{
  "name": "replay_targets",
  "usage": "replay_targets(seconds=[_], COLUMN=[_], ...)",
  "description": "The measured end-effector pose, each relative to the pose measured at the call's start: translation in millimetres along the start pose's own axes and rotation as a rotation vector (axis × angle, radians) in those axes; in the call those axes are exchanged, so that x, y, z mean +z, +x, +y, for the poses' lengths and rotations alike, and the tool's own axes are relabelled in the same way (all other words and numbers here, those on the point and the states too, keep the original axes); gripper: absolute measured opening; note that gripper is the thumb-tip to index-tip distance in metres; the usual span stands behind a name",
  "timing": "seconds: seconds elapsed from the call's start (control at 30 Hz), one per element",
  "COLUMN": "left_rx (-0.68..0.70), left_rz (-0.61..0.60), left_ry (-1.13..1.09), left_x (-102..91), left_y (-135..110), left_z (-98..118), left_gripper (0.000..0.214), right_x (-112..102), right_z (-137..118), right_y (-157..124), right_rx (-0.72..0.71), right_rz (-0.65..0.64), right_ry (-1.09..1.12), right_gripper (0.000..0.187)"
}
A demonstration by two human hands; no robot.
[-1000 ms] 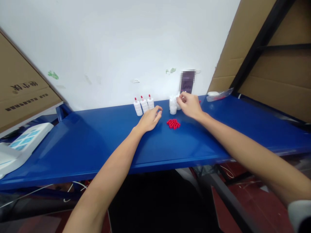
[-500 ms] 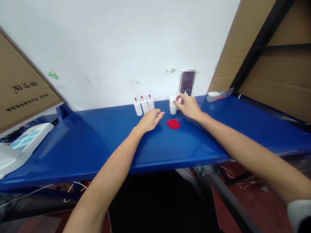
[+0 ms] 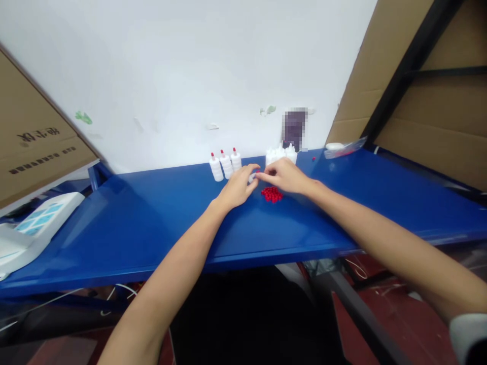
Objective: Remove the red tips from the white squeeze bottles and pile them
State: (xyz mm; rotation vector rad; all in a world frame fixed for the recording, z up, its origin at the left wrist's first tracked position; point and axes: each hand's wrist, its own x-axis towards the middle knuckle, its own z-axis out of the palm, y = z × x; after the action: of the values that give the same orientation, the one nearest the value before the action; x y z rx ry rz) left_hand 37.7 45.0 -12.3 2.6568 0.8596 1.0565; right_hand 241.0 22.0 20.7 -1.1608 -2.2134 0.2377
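My left hand [image 3: 236, 188] and my right hand [image 3: 284, 177] meet fingertip to fingertip over the blue table [image 3: 152, 223]. Both pinch a small white bottle [image 3: 251, 177], and a red speck shows where the fingers join. Just below my right hand lies a pile of small red caps [image 3: 271, 194]. Three white bottles with red caps [image 3: 225, 165] stand in a row behind my left hand. A cluster of uncapped white bottles [image 3: 280, 153] stands behind my right hand, by the wall.
A white device with blue keys [image 3: 34, 228] sits at the table's left end, under a cardboard box [image 3: 34, 137]. A clear bag [image 3: 342, 148] and one stray red cap [image 3: 313, 158] lie at the back right. Cardboard and a black frame [image 3: 403, 71] rise on the right.
My right hand left the cluster of uncapped bottles and came down and left with a bottle, meeting my left hand, which lifted its fingers a little toward it.
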Motion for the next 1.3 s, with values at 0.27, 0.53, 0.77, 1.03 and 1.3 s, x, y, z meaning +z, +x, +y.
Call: replay_targets(seconds=[0.27,0.53,0.77,1.03,1.3], left_rx=[-0.017,-0.012,-0.024,-0.041,-0.043], left_rz=[-0.002,-0.014,0.039,0.081,0.036], left_ry=[-0.081,0.029,0.148,0.243,0.029], left_x=[-2.2,3.3,-0.2,-6.3,-3.6], left_y=[3.0,4.1,7.2,3.1,0.7], left_z=[8.3,-0.1,12.5,10.5,1.4], left_gripper=[0.036,0.021,0.02,0.028,0.032], right_x=[-2.0,4.5,3.6,1.1,5.2], right_z=[1.9,3.2,-0.6,-1.8,3.0], right_y=[-0.9,-0.7,-0.2,-1.8,-1.9], right_rx=[-0.102,-0.167,-0.161,-0.144,-0.169], right_rz=[0.003,-0.051,0.004,-0.049,-0.081], right_ry=[0.085,-0.032,-0.069,0.013,0.055], right_gripper=[0.025,0.026,0.025,0.029,0.028])
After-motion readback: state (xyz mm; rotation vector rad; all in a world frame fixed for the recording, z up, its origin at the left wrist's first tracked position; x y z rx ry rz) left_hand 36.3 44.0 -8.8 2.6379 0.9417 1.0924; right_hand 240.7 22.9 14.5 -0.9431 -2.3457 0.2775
